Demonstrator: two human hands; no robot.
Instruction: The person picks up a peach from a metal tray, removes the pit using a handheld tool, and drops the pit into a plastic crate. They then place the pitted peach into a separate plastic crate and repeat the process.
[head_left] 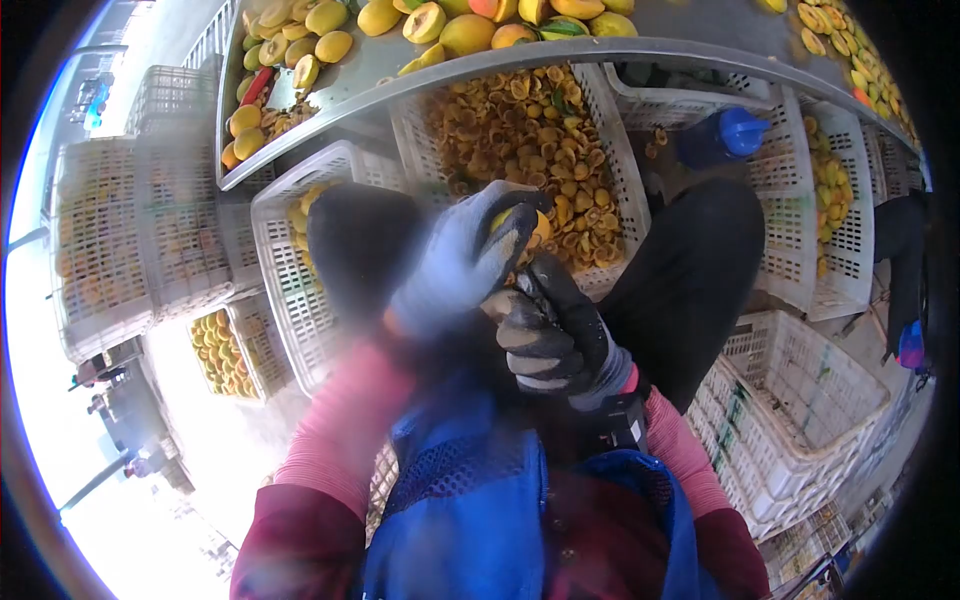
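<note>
My left hand [470,245], in a pale glove with dark fingertips, is curled around a yellow fruit [541,228], which shows only in part between the fingers. Close beside it on the right, my right hand [555,335], in a grey and black glove, is closed around a small dark metal tool [535,292]; its tip lies near the fruit and is partly hidden. Both hands are over my lap. Just beyond them stands a white crate [625,175] filled with cut fruit pieces [520,130].
A metal table [375,97] with whole and halved yellow fruit crosses the top. White crates stand left [285,290] and right [785,470] of my legs. A blue jug [715,138] stands under the table. A red-handled object [258,87] lies on the table's left.
</note>
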